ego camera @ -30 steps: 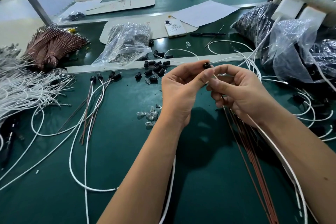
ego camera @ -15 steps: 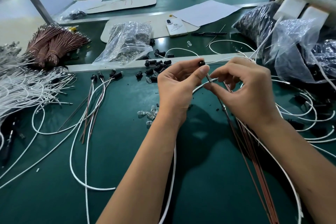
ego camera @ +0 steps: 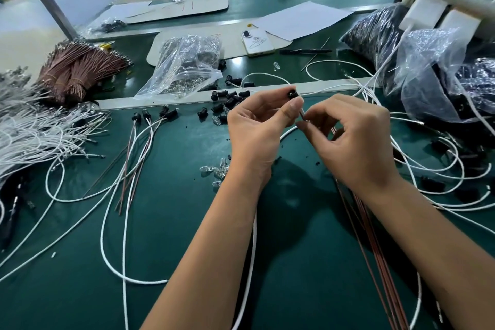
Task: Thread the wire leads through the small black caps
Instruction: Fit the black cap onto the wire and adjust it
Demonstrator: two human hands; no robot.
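My left hand (ego camera: 257, 131) pinches a small black cap (ego camera: 291, 94) between thumb and forefinger, above the green mat. My right hand (ego camera: 353, 142) pinches the thin wire leads (ego camera: 302, 114) just below the cap, and the leads run up into it. Brown wires (ego camera: 375, 249) and a white wire (ego camera: 247, 276) trail down from my hands toward the near edge. Loose black caps (ego camera: 230, 99) lie in a heap just beyond my left hand. Several finished leads with caps on their ends (ego camera: 150, 120) lie to the left.
Small clear bulbs (ego camera: 214, 171) lie by my left wrist. A bundle of brown wires (ego camera: 77, 69) and a mass of white wires (ego camera: 32, 128) fill the left side. Plastic bags (ego camera: 184, 67) (ego camera: 428, 72), a phone (ego camera: 257, 41) and a pen (ego camera: 305, 51) lie beyond.
Both hands shifted slightly left and away from me. The cap now sits higher above my right fingers, with a stretch of lead showing between cap and right hand.
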